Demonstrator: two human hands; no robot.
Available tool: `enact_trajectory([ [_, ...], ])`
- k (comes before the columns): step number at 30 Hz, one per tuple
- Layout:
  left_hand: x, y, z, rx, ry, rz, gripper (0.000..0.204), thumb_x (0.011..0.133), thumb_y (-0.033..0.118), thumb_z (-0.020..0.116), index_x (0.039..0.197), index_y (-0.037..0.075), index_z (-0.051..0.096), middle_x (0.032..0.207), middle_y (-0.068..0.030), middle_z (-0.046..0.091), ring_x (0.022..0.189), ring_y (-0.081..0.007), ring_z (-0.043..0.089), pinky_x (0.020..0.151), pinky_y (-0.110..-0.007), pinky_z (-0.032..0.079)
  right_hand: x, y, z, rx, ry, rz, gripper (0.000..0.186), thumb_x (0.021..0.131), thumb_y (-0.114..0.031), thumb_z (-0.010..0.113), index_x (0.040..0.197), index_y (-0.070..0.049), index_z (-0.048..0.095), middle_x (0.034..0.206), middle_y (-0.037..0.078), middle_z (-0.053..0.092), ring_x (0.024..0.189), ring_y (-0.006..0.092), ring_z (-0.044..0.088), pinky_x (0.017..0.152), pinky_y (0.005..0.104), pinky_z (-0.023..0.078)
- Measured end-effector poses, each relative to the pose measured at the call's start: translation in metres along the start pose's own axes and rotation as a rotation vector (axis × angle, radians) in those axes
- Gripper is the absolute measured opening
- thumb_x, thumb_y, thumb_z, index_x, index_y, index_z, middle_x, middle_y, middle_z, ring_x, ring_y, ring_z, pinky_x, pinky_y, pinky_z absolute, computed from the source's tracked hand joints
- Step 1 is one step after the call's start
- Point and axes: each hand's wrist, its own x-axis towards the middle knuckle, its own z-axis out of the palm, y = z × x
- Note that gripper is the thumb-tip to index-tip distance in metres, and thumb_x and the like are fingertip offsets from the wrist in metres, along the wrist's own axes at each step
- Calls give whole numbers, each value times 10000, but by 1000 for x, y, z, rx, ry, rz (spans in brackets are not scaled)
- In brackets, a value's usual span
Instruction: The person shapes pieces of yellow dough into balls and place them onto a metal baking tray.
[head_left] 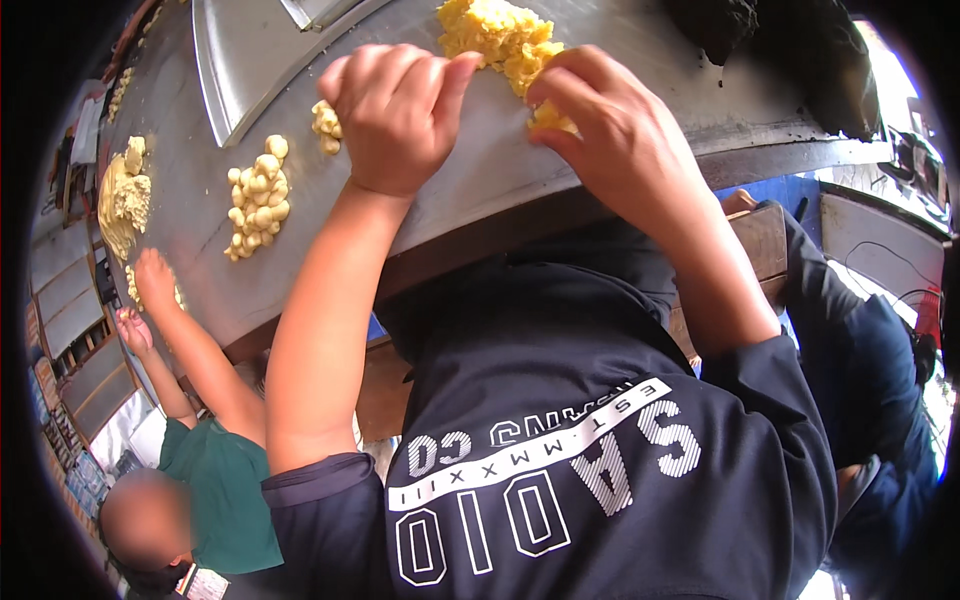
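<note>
A crumbly mound of yellow dough (500, 38) lies on the grey metal table, at its far middle. My right hand (620, 125) is beside the mound, thumb and fingers closed around a yellow dough piece (549, 117). My left hand (395, 115) hovers over the table with its fingers curled down and the thumb sticking out; its palm and fingertips are hidden. Right next to it is a small cluster of pale dough balls (327, 127), partly covered by the fingers. Farther left sits a larger heap of dough balls (259, 198).
A metal tray (222, 100) stands on the metal table (440, 200) at the far left. At the left end, a co-worker's hands (150, 285) are near another dough mound (126, 195). A dark bundle (790, 60) lies at the far right. Another person in dark clothes sits at right.
</note>
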Motion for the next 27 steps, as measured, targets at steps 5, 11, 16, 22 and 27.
enact_trajectory([
  [5, 0, -2, 9, 24, -25, -4, 340, 1059, 352, 822, 808, 177, 674, 835, 31, 672, 841, -213, 651, 929, -421, 414, -11, 0, 7, -47, 59, 139, 194, 932, -173, 851, 1055, -80, 733, 1103, 84, 720, 1071, 325, 737, 907, 456, 632],
  [11, -4, 25, -13, -33, -8, 220, 285, 1103, 268, 776, 857, 134, 723, 792, -6, 672, 782, -215, 646, 932, -405, 442, -6, 6, 16, -40, 74, -67, 118, 971, -163, 778, 1058, -98, 733, 1066, 65, 686, 1054, 294, 711, 862, 453, 642],
  [16, -14, -14, -52, -173, -39, -340, 235, 1098, 276, 805, 967, 85, 848, 683, -16, 626, 650, -246, 606, 750, -384, 455, 0, 7, -3, 3, -134, 96, 217, 926, -135, 872, 1116, -77, 784, 1242, 80, 735, 1157, 315, 728, 953, 422, 632],
  [22, -72, 36, -108, 315, -441, -351, 159, 1024, 276, 876, 1091, 135, 904, 1060, -17, 725, 949, -243, 687, 925, -449, 480, -24, -6, -4, 110, 35, 181, 279, 907, -74, 887, 1171, -68, 798, 1260, 108, 739, 1200, 334, 727, 987, 457, 628],
  [27, -75, 42, -97, -331, -208, -752, 117, 1117, 96, 764, 1179, -3, 777, 1232, -113, 758, 1093, -212, 732, 990, -388, 588, -12, -18, -9, 39, 50, 69, 319, 915, -81, 880, 1227, -64, 817, 1199, 118, 767, 1158, 342, 740, 1003, 456, 627],
])
